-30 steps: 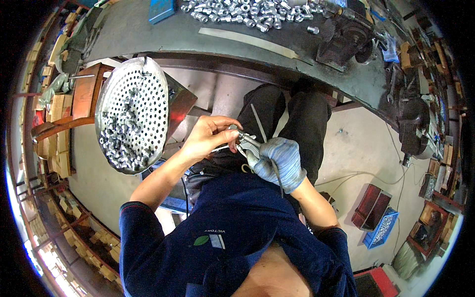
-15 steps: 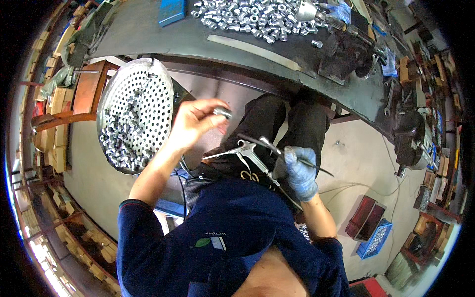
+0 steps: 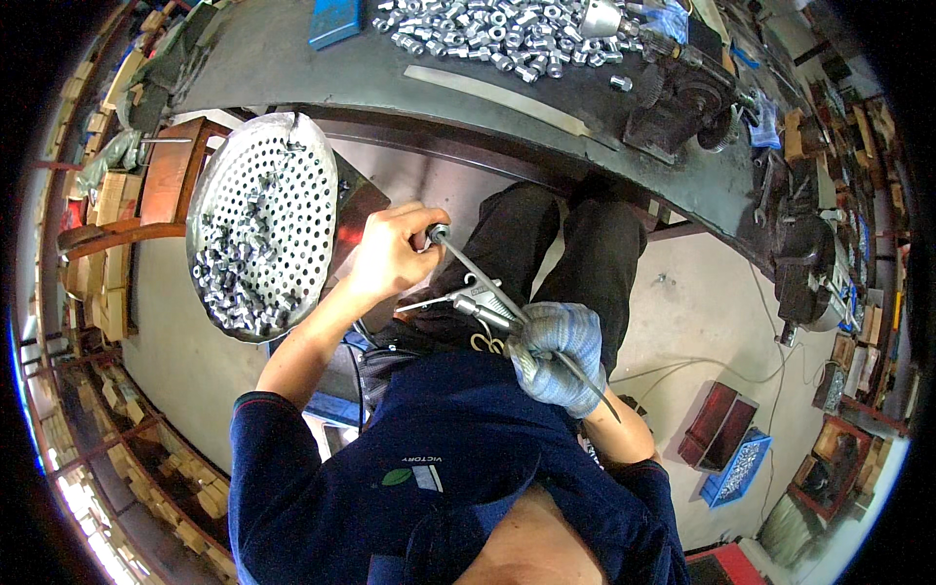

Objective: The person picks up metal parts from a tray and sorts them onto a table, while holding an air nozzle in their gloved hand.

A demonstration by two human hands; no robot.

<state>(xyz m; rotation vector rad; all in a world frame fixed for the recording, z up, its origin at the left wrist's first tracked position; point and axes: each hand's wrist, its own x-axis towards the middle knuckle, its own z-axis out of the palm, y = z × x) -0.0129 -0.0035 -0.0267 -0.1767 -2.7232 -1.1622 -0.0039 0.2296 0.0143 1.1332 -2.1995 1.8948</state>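
Observation:
Pinched in my bare left hand (image 3: 395, 252) is a small metal nut-like fitting (image 3: 438, 233). My right hand (image 3: 561, 356), in a grey-blue glove, is closed round a long thin metal rod (image 3: 478, 270). Its far end meets the fitting, and its thin tail sticks out past the glove. A short silver cylinder-headed tool (image 3: 484, 311) also juts from the right fist. Behind these tools an air blow gun (image 3: 429, 303) lies across my lap, partly hidden. To the left, a perforated metal basket (image 3: 304, 195) holds several fittings (image 3: 239, 283).
Ahead stands a dark workbench (image 3: 322, 80) with a heap of fittings (image 3: 507, 34), a flat metal strip (image 3: 492, 97) and a geared chuck machine (image 3: 678, 107). A blue bin (image 3: 717, 487) of small parts sits on the floor at right, beside a red-brown bin (image 3: 717, 424).
My right hand has moved left and nearer my body, its rod swinging so one end now meets the fitting. My left hand has turned slightly, still holding the fitting.

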